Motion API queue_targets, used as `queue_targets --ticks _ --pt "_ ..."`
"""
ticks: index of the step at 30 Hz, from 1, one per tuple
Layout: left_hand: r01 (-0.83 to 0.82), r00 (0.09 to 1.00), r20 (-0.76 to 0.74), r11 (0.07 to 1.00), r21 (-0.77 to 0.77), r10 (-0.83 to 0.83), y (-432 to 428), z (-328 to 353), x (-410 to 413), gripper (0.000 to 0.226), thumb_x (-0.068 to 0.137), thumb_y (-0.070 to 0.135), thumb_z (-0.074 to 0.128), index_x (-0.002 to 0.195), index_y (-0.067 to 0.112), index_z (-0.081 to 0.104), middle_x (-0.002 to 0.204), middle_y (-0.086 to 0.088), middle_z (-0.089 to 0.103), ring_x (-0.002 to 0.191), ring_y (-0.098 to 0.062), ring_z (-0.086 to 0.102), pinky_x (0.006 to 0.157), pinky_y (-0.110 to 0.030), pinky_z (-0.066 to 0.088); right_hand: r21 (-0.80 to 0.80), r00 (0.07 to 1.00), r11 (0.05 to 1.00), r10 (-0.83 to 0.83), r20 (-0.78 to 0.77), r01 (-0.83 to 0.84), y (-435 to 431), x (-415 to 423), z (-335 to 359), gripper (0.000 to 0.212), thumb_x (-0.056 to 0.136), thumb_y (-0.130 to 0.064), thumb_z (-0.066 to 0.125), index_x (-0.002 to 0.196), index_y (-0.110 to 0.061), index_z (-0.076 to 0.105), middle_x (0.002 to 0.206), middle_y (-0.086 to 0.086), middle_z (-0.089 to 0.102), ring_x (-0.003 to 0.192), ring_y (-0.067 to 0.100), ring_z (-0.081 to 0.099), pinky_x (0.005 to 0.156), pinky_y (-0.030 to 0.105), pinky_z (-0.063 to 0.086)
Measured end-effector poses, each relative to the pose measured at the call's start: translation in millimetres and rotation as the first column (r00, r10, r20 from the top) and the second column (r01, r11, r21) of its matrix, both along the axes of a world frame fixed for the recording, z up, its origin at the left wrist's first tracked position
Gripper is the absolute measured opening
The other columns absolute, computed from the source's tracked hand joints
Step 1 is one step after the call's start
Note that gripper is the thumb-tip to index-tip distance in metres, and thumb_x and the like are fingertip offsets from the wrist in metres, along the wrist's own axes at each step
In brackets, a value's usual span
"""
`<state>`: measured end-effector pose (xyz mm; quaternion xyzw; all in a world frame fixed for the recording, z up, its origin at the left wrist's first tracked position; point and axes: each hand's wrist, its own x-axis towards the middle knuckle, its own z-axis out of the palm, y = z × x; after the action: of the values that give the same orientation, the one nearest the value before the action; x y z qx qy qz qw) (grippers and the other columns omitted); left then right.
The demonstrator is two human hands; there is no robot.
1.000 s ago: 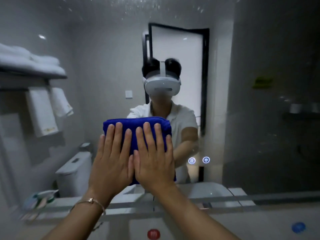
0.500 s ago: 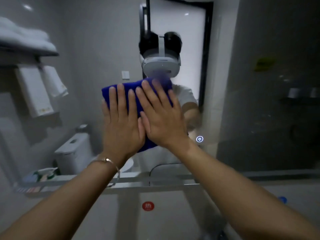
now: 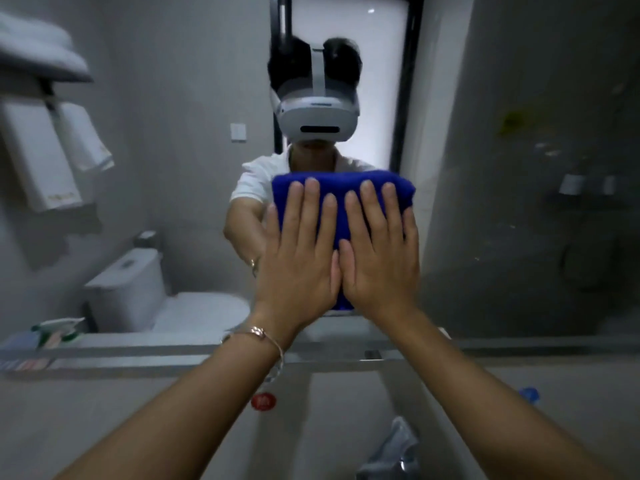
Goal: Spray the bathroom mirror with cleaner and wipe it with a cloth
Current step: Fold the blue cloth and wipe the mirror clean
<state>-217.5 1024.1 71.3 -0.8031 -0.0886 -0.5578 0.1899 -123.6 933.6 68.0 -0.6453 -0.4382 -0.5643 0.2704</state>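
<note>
Left hand (image 3: pixel 298 258) and right hand (image 3: pixel 379 251) lie flat, side by side, fingers straight and close together, pressing the cloth (image 3: pixel 341 188) against the mirror (image 3: pixel 519 98). Cloth: blue, folded, at mirror centre, top edge showing above the fingertips. Thumbs touch. Left wrist carries a bracelet (image 3: pixel 256 332). Spray bottle (image 3: pixel 59 329) shows at lower left, just above the ledge (image 3: pixel 138 355). Mirror reflects a toilet (image 3: pixel 138 289) and hanging towels (image 3: pixel 45 157).
</note>
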Motion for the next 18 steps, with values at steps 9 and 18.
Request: queue_targets --ticks 9,18 --pt "-0.086 0.982 -0.168 0.996 0.026 0.089 -19.0 -140.3 1.7 0.05 0.101 0.026 0.015 0.139 -0.004 0.025 0.143 -0.026 0.023 0.142 -0.038 -0.008 0.113 -0.053 0.005 -0.106 0.995 0.991 -0.089 -0.034 0.085 -21.2 2.7 -144.2 0.045 0.102 -0.029 0.022 0.138 -0.004 0.033 0.141 0.016 0.033 0.146 0.029 0.001 0.117 0.046 0.01" --pt "-0.054 0.98 -0.188 0.998 0.04 0.061 -16.5 -146.0 -7.2 0.052 0.099 0.025 0.024 0.142 -0.003 0.019 0.146 -0.025 0.021 0.143 -0.036 -0.002 0.114 -0.051 0.011 -0.107 0.993 0.991 -0.088 -0.075 0.079 -17.0 -4.0 -156.0 0.056 0.102 -0.027 0.024 0.151 -0.008 0.007 0.152 0.014 0.014 0.146 0.033 0.003 0.116 0.051 0.013"
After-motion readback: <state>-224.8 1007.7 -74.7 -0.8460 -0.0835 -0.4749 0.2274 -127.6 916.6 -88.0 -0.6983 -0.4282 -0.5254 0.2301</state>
